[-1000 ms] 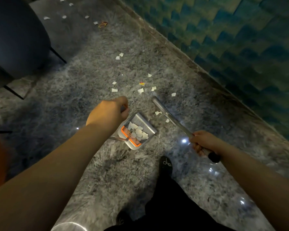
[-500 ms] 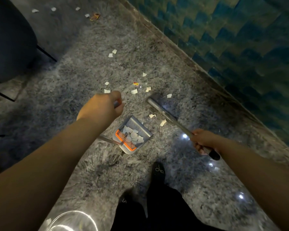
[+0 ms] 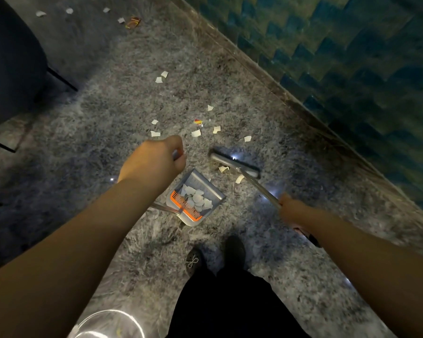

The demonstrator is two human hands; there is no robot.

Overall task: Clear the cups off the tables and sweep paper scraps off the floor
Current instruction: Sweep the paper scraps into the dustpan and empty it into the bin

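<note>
Left hand (image 3: 154,161) fisted round the dustpan (image 3: 195,198) handle, arm stretched forward. Right hand (image 3: 292,211) gripping the broom (image 3: 235,164) shaft, blurred. Paper scraps (image 3: 197,201) in the pan, more scattered on the floor (image 3: 108,132) beyond.

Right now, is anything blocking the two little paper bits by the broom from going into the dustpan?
Nothing visible does. The two scraps lie on bare floor between the broom head and the dustpan.

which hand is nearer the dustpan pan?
Left. The left hand sits just above-left of the dustpan, gripping its handle. The right hand is farther off to the pan's right, on the broom handle.
</note>
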